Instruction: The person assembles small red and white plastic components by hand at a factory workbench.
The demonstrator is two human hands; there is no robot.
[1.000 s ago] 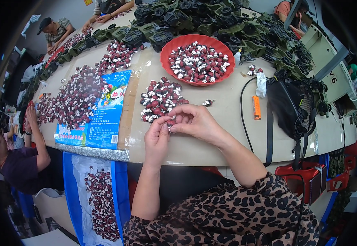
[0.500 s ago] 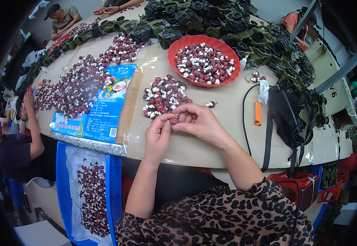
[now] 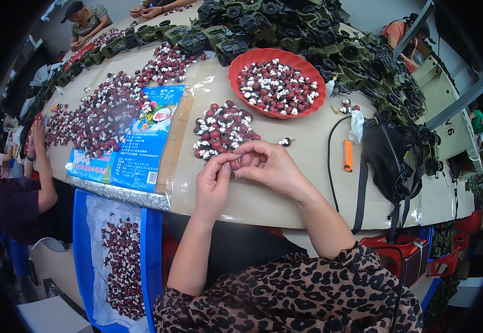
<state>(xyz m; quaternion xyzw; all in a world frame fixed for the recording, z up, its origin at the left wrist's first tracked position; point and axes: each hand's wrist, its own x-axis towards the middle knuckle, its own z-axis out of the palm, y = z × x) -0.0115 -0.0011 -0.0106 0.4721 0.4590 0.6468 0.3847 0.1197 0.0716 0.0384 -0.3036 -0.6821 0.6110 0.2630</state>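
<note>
A broad surface (image 3: pixel 286 205) with a tan covering stretches across the room, strips of clear tape shining on it. Just inside its near edge, the left hand (image 3: pixel 214 180) and the right hand (image 3: pixel 270 168) meet; the grip of each is closed at the fingertips on one small red ball (image 3: pixel 236 163), held between them. Close beyond them lies a loose heap (image 3: pixel 222 130) of red, white and black pieces, and a single piece (image 3: pixel 286 142) sits apart to its right.

Farther from the near edge, a red bowl (image 3: pixel 248 58) with a scalloped rim holds many more. Toward the left end, a blue printed sheet (image 3: pixel 133 175) reaches the near edge, partly under a larger pile (image 3: pixel 105 114). Toward the right end are an orange box (image 3: pixel 348 155), a white tissue (image 3: pixel 356 126) and a black bag (image 3: pixel 388 158). Dark green toy vehicles (image 3: pixel 275 25) crowd the far side.

Below the near edge, left of the person, a blue bin (image 3: pixel 151 261) lined with white sheeting holds similar pieces; red stools (image 3: pixel 444 263) stand lower right. One co-worker (image 3: pixel 19 205) sits at the left, two (image 3: pixel 94 25) (image 3: pixel 155 11) are at the far edge, and another (image 3: pixel 398 33) is at the far right.
</note>
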